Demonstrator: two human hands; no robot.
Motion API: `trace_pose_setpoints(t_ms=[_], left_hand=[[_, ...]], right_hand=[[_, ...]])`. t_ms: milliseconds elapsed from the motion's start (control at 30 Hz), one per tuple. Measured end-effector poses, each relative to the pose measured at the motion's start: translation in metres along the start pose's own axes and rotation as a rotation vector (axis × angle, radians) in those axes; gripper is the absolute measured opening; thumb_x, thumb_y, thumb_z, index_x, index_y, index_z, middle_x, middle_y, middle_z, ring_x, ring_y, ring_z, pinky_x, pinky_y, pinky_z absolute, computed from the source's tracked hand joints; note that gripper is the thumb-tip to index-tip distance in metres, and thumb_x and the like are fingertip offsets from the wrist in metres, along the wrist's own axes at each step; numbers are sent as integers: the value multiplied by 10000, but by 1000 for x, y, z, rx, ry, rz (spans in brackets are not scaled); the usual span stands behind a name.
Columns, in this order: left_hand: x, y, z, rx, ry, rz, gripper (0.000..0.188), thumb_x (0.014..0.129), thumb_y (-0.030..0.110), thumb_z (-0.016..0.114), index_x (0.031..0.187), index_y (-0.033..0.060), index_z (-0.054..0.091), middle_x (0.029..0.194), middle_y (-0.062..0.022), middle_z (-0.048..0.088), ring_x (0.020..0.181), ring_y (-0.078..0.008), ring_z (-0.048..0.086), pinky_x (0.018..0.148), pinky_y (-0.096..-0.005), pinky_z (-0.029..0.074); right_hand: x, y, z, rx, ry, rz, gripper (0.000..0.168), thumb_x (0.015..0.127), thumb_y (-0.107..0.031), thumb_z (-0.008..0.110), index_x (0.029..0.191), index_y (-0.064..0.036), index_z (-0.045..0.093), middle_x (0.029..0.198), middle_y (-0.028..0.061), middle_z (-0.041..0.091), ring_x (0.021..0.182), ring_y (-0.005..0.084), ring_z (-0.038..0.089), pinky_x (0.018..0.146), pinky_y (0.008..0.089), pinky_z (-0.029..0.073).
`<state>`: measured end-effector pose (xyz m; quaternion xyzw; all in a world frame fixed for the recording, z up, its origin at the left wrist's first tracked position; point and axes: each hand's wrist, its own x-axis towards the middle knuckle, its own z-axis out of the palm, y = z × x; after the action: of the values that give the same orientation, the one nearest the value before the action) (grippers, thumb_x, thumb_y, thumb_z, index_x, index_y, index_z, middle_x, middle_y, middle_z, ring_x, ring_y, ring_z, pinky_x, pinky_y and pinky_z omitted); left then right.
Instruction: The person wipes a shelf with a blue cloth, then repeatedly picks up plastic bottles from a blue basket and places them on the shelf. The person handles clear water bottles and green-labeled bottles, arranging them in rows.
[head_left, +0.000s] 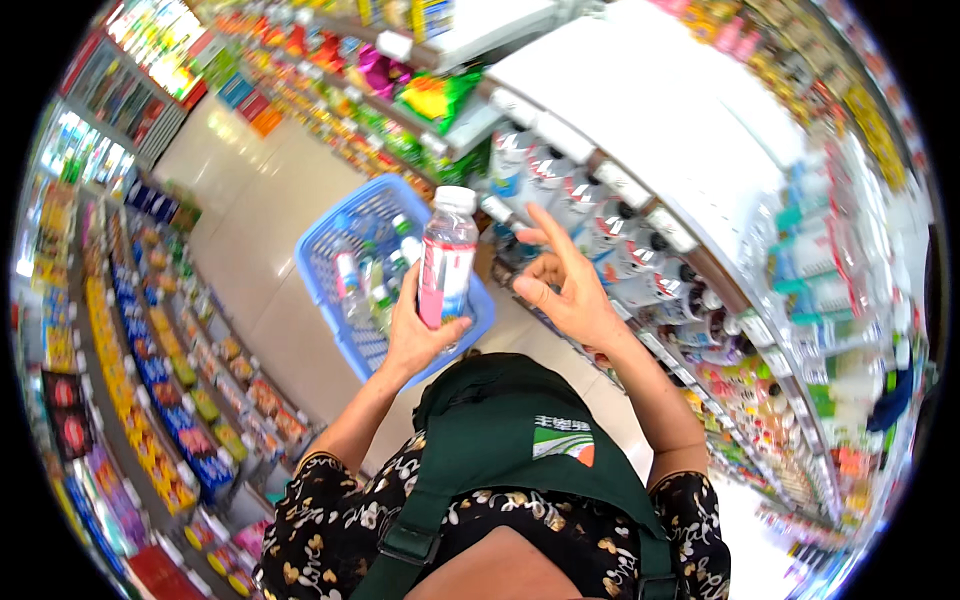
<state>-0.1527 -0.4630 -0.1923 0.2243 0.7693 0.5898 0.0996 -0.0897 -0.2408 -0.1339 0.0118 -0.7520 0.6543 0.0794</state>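
My left hand (424, 326) grips the lower part of a clear plastic bottle (448, 255) with a white cap and a pink and white label. The bottle stands nearly upright in front of my chest. To its right, my right hand (566, 289) is raised with the fingers apart and holds nothing; it does not touch the bottle. Behind and below the bottle is a blue plastic shopping basket (322, 292), partly hidden by the bottle and my left hand. Inside it lie several drink bottles (375, 277), some with green caps.
A shelf at the right holds a row of large dark-capped bottles (585, 199) under a white shelf top (637, 90). Snack bags (439, 97) fill the shelf ahead. Along the left runs a shelf of packaged goods (157, 345), beside a tiled aisle floor (255, 202).
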Motion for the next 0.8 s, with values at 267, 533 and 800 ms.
trace_pose_setpoints(t_ms=[267, 533, 800], left_hand=[[68, 117, 81, -74, -322, 774, 940, 733, 327, 780, 1424, -8, 238, 1305, -245, 477, 1174, -389, 521, 967, -421, 424], [171, 219, 173, -306, -835, 608, 680, 801, 222, 729, 1345, 20, 376, 1265, -125, 510, 1188, -228, 485, 1005, -375, 389], [184, 196, 229, -331, -913, 554, 630, 724, 286, 783, 1222, 46, 482, 1043, -105, 589, 977, -221, 539, 900, -372, 424]], right_hand=[[-15, -179, -80, -874, 323, -426, 382, 774, -179, 742, 1094, -15, 614, 866, 106, 634, 712, 151, 600, 619, 280, 472], [-5, -266, -163, -1353, 351, -295, 302, 802, -208, 668, 973, 37, 623, 913, 216, 643, 886, 346, 616, 783, 387, 476], [-8, -232, -218, -1479, 228, -86, 270, 831, -223, 640, 1004, -18, 609, 789, 110, 597, 702, 190, 573, 660, 317, 460]])
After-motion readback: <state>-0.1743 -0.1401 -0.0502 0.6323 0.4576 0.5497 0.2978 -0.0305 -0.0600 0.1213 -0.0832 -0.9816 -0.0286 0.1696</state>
